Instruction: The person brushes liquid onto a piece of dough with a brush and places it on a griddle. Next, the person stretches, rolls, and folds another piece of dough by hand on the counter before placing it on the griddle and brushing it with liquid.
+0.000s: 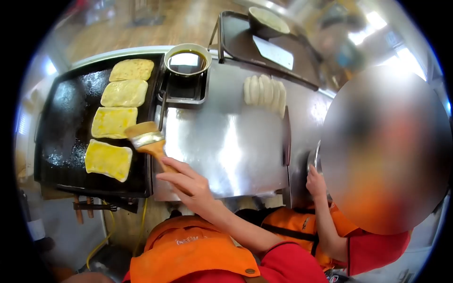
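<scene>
My right hand point(191, 186) is closed around the wooden handle of a wide pastry brush point(146, 137). The bristles point left, over the right edge of the black griddle point(66, 118), close to the flat dough pieces. Nearest the bristles is a rectangular flatbread point(114, 122) with yellow patches on top. Below it lies another flatbread point(108, 159), coated more fully in yellow. Two paler flatbreads, one in the middle point(123, 93) and one at the far end point(131, 70), continue the row. My left hand is out of view.
A bowl of dark oil point(188, 60) stands in a metal tray point(186, 96) beside the griddle. Dough rolls point(265, 92) lie on the steel worktop point(226, 155). At right, a co-worker's hand point(316, 183) holds a metal object. Behind is a dark tray point(236, 35) with a bowl point(268, 22).
</scene>
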`<state>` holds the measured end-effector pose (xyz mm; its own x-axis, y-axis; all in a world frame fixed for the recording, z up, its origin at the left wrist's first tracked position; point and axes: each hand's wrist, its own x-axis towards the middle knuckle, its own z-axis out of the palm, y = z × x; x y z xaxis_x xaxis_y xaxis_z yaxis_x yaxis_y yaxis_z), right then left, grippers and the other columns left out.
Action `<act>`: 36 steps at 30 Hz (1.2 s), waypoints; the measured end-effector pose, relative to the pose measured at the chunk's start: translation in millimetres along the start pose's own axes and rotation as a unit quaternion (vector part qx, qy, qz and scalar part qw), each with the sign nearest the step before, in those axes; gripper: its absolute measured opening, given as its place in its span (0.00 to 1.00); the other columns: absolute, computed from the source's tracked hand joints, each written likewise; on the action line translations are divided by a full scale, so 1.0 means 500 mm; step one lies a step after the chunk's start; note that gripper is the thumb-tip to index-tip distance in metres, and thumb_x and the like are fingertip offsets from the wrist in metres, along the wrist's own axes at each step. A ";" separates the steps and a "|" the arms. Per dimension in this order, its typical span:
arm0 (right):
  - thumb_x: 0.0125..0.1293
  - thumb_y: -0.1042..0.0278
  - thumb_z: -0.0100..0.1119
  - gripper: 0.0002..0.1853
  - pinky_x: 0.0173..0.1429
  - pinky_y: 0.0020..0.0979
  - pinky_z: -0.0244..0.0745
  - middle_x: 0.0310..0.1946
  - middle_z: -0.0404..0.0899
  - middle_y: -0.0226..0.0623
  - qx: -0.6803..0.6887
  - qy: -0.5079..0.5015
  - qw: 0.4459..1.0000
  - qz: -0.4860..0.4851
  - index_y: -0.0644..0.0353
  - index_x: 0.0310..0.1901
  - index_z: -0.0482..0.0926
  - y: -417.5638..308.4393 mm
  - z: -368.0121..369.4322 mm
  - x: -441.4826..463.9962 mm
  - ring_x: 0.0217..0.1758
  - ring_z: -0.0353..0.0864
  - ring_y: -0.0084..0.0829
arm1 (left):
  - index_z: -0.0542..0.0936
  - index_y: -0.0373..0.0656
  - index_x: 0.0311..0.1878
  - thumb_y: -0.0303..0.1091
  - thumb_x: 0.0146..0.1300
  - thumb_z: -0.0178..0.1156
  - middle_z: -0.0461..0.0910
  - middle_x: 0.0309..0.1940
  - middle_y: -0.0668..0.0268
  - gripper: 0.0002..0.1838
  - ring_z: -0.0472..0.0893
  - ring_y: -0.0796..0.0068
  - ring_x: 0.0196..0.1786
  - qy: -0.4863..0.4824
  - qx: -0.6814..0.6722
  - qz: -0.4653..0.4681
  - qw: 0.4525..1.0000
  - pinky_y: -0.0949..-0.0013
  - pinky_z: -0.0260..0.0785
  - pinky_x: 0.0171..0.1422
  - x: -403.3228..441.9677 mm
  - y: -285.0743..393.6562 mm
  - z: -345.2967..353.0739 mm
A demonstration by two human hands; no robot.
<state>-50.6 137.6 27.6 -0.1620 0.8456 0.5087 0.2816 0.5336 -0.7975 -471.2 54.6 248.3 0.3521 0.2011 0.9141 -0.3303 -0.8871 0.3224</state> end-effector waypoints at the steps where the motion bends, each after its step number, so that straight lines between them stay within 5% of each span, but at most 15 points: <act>1: 0.55 0.87 0.64 0.18 0.60 0.34 0.78 0.62 0.75 0.50 -0.013 0.010 1.000 0.016 0.62 0.47 0.83 0.005 -0.017 -0.005 0.63 0.77 0.45 | 0.82 0.59 0.48 0.47 0.68 0.52 0.84 0.45 0.82 0.13 0.79 0.77 0.45 0.021 -0.042 -0.010 0.999 0.68 0.66 0.51 -0.012 0.000 0.002; 3: 0.55 0.88 0.62 0.18 0.61 0.33 0.79 0.60 0.76 0.49 -0.072 0.050 0.996 0.025 0.61 0.47 0.84 0.014 -0.065 -0.010 0.61 0.79 0.44 | 0.81 0.61 0.50 0.52 0.70 0.50 0.84 0.47 0.86 0.15 0.78 0.80 0.47 0.114 -0.139 -0.064 0.982 0.67 0.64 0.54 -0.041 -0.031 0.030; 4: 0.55 0.88 0.61 0.18 0.62 0.33 0.80 0.60 0.77 0.49 -0.095 0.066 0.993 0.028 0.61 0.47 0.84 0.023 -0.083 -0.010 0.60 0.80 0.43 | 0.83 0.58 0.39 0.45 0.63 0.57 0.82 0.39 0.82 0.08 0.78 0.82 0.37 0.274 -0.171 -0.046 0.945 0.67 0.66 0.48 -0.059 -0.072 0.083; 8: 0.59 0.85 0.62 0.16 0.55 0.30 0.84 0.58 0.78 0.48 -0.136 0.098 0.985 0.039 0.59 0.48 0.85 0.088 -0.124 0.007 0.55 0.83 0.41 | 0.76 0.41 0.49 0.46 0.77 0.44 0.77 0.33 0.58 0.18 0.78 0.68 0.37 0.384 -0.338 -0.239 0.825 0.66 0.72 0.49 -0.156 -0.170 0.160; 11: 0.59 0.88 0.59 0.18 0.53 0.32 0.83 0.59 0.77 0.50 -0.118 0.084 0.988 0.057 0.60 0.49 0.83 0.136 -0.126 0.058 0.56 0.83 0.43 | 0.74 0.40 0.40 0.43 0.74 0.49 0.74 0.28 0.61 0.15 0.69 0.71 0.26 0.401 -0.211 -0.378 0.808 0.70 0.66 0.31 -0.205 -0.243 0.274; 12: 0.60 0.87 0.59 0.17 0.55 0.31 0.81 0.59 0.77 0.49 -0.110 0.075 0.989 0.057 0.61 0.49 0.83 0.159 -0.121 0.083 0.57 0.82 0.41 | 0.75 0.38 0.39 0.46 0.74 0.52 0.73 0.23 0.60 0.18 0.74 0.69 0.25 0.395 -0.176 -0.431 0.792 0.69 0.70 0.32 -0.180 -0.268 0.331; 14: 0.62 0.86 0.58 0.16 0.58 0.30 0.76 0.60 0.76 0.48 -0.097 0.060 0.992 0.058 0.61 0.49 0.83 0.221 -0.113 0.126 0.59 0.80 0.39 | 0.78 0.34 0.42 0.50 0.71 0.55 0.78 0.27 0.55 0.22 0.79 0.66 0.30 0.335 -0.188 -0.511 0.769 0.66 0.73 0.37 -0.152 -0.279 0.405; 20: 0.62 0.81 0.57 0.18 0.66 0.39 0.70 0.64 0.70 0.52 -0.161 0.025 0.983 0.083 0.62 0.54 0.79 0.389 -0.048 0.195 0.63 0.74 0.51 | 0.80 0.29 0.51 0.48 0.67 0.59 0.82 0.34 0.52 0.27 0.82 0.63 0.39 0.228 -0.256 -0.614 0.711 0.65 0.74 0.47 -0.144 -0.309 0.498; 22: 0.65 0.77 0.55 0.30 0.67 0.42 0.71 0.70 0.59 0.58 -0.188 -0.025 0.977 0.099 0.60 0.69 0.63 0.351 -0.050 0.150 0.67 0.68 0.58 | 0.80 0.29 0.52 0.48 0.67 0.59 0.82 0.34 0.52 0.27 0.82 0.63 0.40 0.213 -0.258 -0.618 0.711 0.65 0.74 0.49 -0.144 -0.320 0.514; 26: 0.67 0.74 0.56 0.30 0.66 0.41 0.72 0.70 0.60 0.55 -0.165 0.005 0.979 0.116 0.58 0.71 0.62 0.265 -0.074 -0.015 0.69 0.68 0.52 | 0.80 0.29 0.53 0.45 0.66 0.59 0.82 0.35 0.54 0.25 0.82 0.65 0.42 0.180 -0.261 -0.622 0.716 0.65 0.74 0.50 -0.152 -0.352 0.536; 30: 0.69 0.74 0.58 0.19 0.53 0.28 0.78 0.58 0.77 0.45 -0.006 0.040 0.956 0.289 0.61 0.62 0.75 0.188 -0.140 -0.204 0.52 0.82 0.32 | 0.80 0.30 0.54 0.41 0.66 0.58 0.83 0.36 0.55 0.23 0.82 0.68 0.42 0.130 -0.245 -0.646 0.711 0.66 0.74 0.52 -0.139 -0.401 0.581; 32: 0.70 0.73 0.58 0.15 0.45 0.27 0.79 0.44 0.84 0.41 -0.023 0.060 0.960 0.273 0.62 0.56 0.79 0.168 -0.173 -0.286 0.39 0.84 0.28 | 0.80 0.30 0.54 0.37 0.66 0.57 0.83 0.37 0.57 0.20 0.82 0.70 0.42 0.099 -0.235 -0.674 0.693 0.67 0.74 0.52 -0.129 -0.434 0.617; 36: 0.70 0.73 0.58 0.13 0.37 0.25 0.79 0.38 0.86 0.38 0.056 0.038 0.927 0.368 0.61 0.55 0.80 0.173 -0.256 -0.370 0.32 0.83 0.25 | 0.80 0.32 0.55 0.28 0.69 0.53 0.83 0.37 0.60 0.15 0.80 0.75 0.41 0.026 -0.199 -0.725 0.659 0.71 0.73 0.51 -0.114 -0.519 0.723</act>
<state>124.6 25.6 -94.1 0.1028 0.9803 -0.1687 0.1884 -0.1857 -0.9644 -89.1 123.3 23.7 0.5224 0.7405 -0.4228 0.1142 0.4307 0.8953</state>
